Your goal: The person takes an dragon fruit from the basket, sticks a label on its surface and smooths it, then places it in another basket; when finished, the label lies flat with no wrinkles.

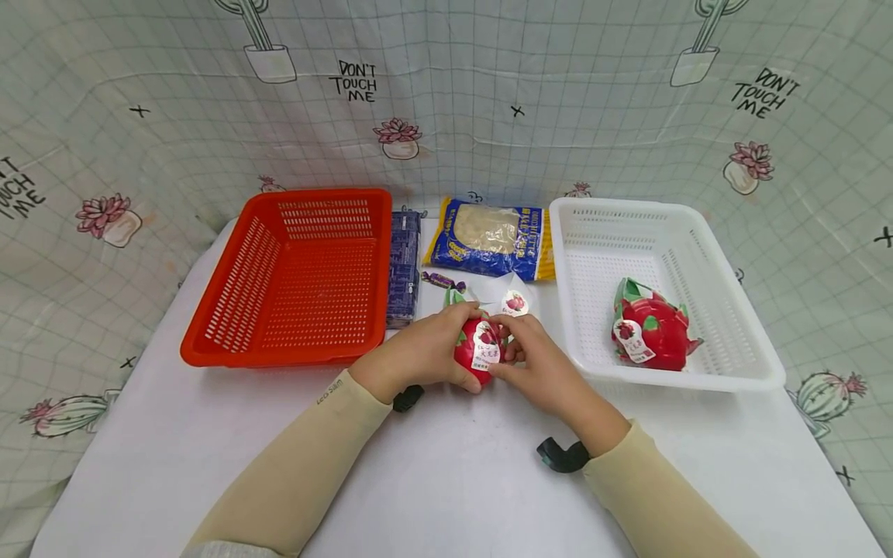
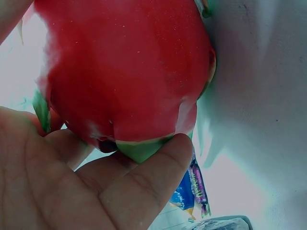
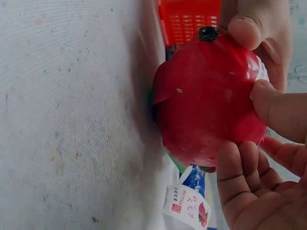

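A red dragon fruit (image 1: pixel 468 353) with green scale tips is held just above or on the table between both hands; contact below is hidden. On it sits a white printed label (image 1: pixel 486 346). My left hand (image 1: pixel 434 346) grips the fruit from the left, thumb near its lower end and fingers over the top. From the right, my right hand (image 1: pixel 547 372) holds it; in the right wrist view the thumb touches the label's edge and curled fingertips rest on the red skin (image 3: pixel 206 100). Just behind lies a white sheet bearing a similar label (image 1: pixel 515 302).
An orange basket (image 1: pixel 382 294) stands at the left. The white basket (image 1: pixel 725 271) at the right contains another labelled dragon fruit (image 1: pixel 663 333). Between them lie a dark blue box (image 1: pixel 403 267), a blue and yellow food packet (image 1: pixel 488 236) and a purple-wrapped candy (image 1: pixel 443 280).
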Demonstrator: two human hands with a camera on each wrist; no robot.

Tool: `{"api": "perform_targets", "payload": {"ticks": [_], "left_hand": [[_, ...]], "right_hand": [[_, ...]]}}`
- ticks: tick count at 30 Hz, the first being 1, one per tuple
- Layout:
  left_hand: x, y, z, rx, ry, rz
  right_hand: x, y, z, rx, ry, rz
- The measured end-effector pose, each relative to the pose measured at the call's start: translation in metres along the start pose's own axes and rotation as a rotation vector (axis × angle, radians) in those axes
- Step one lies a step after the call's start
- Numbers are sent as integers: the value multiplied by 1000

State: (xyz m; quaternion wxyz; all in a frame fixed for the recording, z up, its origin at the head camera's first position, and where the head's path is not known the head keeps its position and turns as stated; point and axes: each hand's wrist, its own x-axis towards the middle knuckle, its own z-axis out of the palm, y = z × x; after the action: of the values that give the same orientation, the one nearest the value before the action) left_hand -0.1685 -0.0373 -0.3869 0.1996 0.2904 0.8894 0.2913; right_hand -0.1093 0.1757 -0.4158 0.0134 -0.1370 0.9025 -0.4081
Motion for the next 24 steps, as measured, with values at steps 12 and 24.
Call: {"api": "perform_targets", "payload": {"ticks": [12, 24], "left_hand": [[0, 0, 0, -3, -4, -6], [1, 0, 0, 0, -4, -14]], "right_hand": [[3, -3, 3, 17, 11, 54], [13, 4, 8, 211, 103, 139]]}}
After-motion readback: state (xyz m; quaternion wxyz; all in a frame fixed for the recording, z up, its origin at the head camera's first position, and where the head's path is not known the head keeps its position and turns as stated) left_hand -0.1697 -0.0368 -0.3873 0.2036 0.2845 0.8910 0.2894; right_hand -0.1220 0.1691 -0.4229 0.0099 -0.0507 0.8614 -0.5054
